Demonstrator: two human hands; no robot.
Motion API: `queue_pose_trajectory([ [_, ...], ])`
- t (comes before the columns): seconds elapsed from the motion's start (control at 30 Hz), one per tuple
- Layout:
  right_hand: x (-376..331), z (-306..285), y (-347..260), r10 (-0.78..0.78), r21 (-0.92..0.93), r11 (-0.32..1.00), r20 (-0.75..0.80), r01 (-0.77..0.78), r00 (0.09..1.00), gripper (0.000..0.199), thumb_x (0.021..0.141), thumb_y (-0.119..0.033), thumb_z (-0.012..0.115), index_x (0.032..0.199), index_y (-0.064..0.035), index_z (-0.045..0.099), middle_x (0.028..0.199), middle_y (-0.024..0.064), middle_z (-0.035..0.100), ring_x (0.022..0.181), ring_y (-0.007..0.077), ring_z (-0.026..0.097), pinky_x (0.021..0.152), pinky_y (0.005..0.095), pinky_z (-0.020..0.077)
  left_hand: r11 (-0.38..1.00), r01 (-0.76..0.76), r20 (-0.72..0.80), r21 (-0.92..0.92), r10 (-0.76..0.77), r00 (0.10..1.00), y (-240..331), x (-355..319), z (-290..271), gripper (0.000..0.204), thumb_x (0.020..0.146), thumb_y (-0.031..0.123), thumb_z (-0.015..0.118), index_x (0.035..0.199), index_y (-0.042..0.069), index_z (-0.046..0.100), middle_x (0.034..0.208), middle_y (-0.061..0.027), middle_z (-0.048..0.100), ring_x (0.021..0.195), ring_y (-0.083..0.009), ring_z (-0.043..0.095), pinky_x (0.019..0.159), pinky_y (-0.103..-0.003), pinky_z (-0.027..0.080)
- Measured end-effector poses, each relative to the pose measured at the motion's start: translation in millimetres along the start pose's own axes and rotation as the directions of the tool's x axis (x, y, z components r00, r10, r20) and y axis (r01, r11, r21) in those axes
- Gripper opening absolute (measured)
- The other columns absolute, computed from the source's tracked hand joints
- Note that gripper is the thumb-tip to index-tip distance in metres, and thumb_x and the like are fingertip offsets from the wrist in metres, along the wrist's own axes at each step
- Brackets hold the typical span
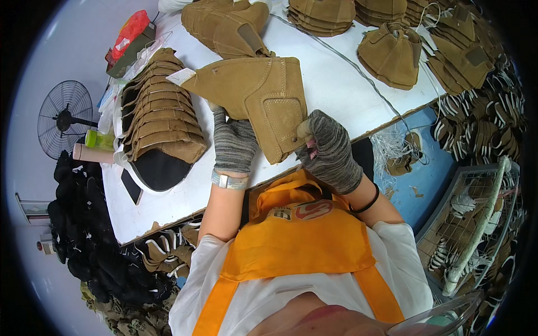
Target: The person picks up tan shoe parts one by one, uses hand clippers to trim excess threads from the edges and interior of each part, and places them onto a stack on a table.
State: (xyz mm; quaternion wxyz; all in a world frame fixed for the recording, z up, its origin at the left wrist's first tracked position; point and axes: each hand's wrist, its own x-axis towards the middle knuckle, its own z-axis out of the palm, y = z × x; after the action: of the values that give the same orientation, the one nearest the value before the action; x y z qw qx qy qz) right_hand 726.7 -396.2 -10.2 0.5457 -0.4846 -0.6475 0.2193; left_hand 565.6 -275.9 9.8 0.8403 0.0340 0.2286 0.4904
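Observation:
A brown suede shoe upper with a square stitched patch is held up between my hands over the white table. My left hand, in a grey knitted glove, grips the upper's lower edge from below, its fingertips partly hidden behind the suede. At the lower right corner, my right hand, gloved the same way with fingertips bare, pinches the edge of the piece. A small white tag sticks out at the upper's far left tip. Just left of my left hand lies a row of nested brown uppers.
More stacked uppers stand at the back of the white table, crossed by a grey cable. A dark phone lies near the left edge. To the right is a wire basket with shoe parts; a fan stands left.

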Motion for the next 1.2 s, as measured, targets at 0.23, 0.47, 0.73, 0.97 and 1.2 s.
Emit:
queue_pose_trajectory([
  [0.23,-9,0,12,-0.153,-0.061,0.986,-0.001,0.153,0.988,0.035,0.077,0.000,0.067,0.109,-0.0032,0.053,0.078,0.0032,0.058,0.066,0.0115,0.059,0.059,0.0219,0.0522,0.999,-0.019,-0.112,0.038,0.024,0.993,1,6,-4,0.050,0.093,0.046,0.050,0.124,0.006,0.051,0.120,-0.0129,0.059,0.112,-0.0287,0.056,0.098,-0.046,0.045],
  [0.47,7,0,-13,0.054,-0.118,0.991,-0.064,-0.062,0.996,0.057,0.077,-0.003,0.068,0.129,-0.0113,0.048,0.073,-0.0014,0.051,0.058,0.0081,0.049,0.056,0.0211,0.0481,0.992,0.015,-0.033,-0.128,-0.020,0.999,2,-9,0,0.046,0.094,0.042,0.052,0.117,0.003,0.056,0.114,-0.0137,0.063,0.106,-0.0264,0.059,0.094,-0.042,0.048],
  [0.73,-2,8,9,-0.106,-0.058,0.994,-0.206,0.096,0.973,0.048,0.076,0.000,0.072,0.117,-0.0079,0.047,0.077,-0.0034,0.047,0.060,0.0039,0.044,0.059,0.0174,0.0444,0.991,0.083,0.033,-0.103,-0.080,0.996,1,0,-7,0.060,0.087,0.054,0.057,0.127,0.009,0.051,0.128,-0.0102,0.054,0.120,-0.0284,0.049,0.104,-0.047,0.038],
  [0.97,-9,9,10,-0.069,-0.078,0.995,-0.198,0.054,0.978,0.039,0.079,0.002,0.068,0.110,-0.0060,0.046,0.075,-0.0033,0.045,0.062,0.0046,0.043,0.061,0.0165,0.0424,0.999,-0.029,0.121,0.020,0.026,0.992,-4,-13,-2,0.067,0.085,0.048,0.063,0.135,0.009,0.041,0.137,-0.0106,0.045,0.124,-0.0277,0.046,0.104,-0.042,0.038],
  [1.2,-16,26,-2,0.083,0.182,0.980,0.002,-0.082,0.997,0.036,0.076,-0.009,0.073,0.104,-0.0061,0.049,0.072,-0.0045,0.042,0.061,0.0068,0.040,0.063,0.0207,0.0422,0.666,-0.515,0.353,0.539,0.376,0.856,-5,-12,-2,0.064,0.081,0.031,0.072,0.132,0.005,0.041,0.124,-0.0101,0.050,0.110,-0.0224,0.052,0.095,-0.035,0.046],
])
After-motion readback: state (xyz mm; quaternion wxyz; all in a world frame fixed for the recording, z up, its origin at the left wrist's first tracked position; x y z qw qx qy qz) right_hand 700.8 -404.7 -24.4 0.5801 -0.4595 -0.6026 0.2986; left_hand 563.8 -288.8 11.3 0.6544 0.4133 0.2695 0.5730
